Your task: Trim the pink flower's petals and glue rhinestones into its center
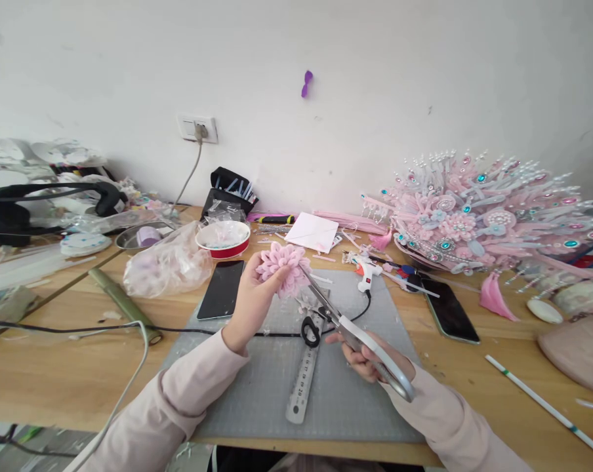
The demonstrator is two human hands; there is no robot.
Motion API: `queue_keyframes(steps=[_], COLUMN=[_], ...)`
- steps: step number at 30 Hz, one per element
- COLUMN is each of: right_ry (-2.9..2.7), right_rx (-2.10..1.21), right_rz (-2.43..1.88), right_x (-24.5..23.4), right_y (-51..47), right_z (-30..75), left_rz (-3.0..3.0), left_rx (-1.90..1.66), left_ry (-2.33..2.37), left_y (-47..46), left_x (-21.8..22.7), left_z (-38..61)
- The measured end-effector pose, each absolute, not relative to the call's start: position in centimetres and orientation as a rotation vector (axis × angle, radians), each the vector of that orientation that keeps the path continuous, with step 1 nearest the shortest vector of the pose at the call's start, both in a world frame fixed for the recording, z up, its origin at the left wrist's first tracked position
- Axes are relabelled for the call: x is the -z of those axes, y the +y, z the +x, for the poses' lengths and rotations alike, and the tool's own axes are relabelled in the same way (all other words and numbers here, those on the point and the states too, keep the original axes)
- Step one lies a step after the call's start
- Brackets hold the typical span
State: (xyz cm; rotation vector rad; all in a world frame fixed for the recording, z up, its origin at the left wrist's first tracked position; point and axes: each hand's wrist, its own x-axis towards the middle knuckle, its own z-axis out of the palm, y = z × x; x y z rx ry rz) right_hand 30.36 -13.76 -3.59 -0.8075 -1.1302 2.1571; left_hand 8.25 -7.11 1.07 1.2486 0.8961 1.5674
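A fluffy pink layered flower (pixel 292 278) is pinched between the thumb and fingers of my left hand (pixel 258 295), raised above the cutting mat (pixel 247 393). My right hand (pixel 370 357) is wrapped round the white-and-grey handles of a pair of scissors (pixel 348 328). Their blades point up and left, with the tips at the flower's right edge; I cannot tell whether they touch the petals. Beneath the hands, a steel ruler (pixel 301 383) lies on the mat, with a small black-handled tool (pixel 310 332) across it.
A white glue gun (pixel 368 275) sits at the mat's back right, its black cord crossing the mat. Phones (pixel 221 288) (pixel 449 311) flank the mat. A red-and-white bowl (pixel 222 239) stands behind, and a large pink beaded headdress (pixel 473 219) at right. A green tube (pixel 124 305) lies left.
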Motion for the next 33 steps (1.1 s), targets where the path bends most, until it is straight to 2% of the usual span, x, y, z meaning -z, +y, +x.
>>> queue_keyframes(steps=[10,21,33], right_ry=[-1.200,-1.195,-1.325], right_rx=[-2.093,-2.217,-2.049], right_rz=[-0.927,-0.757,-0.967], right_x=[4.3,3.2,5.1], right_y=[-13.8,-13.5,-13.2], right_z=[30.3,30.4,30.6], left_rz=[1.172,1.169,1.343], left_rx=[-1.510,-1.551,-1.552], left_ry=[0.884,0.879,0.998], left_y=[-7.0,-6.8,-7.9], left_x=[-1.2,-1.1,-1.6], left_z=[8.1,8.0,8.4])
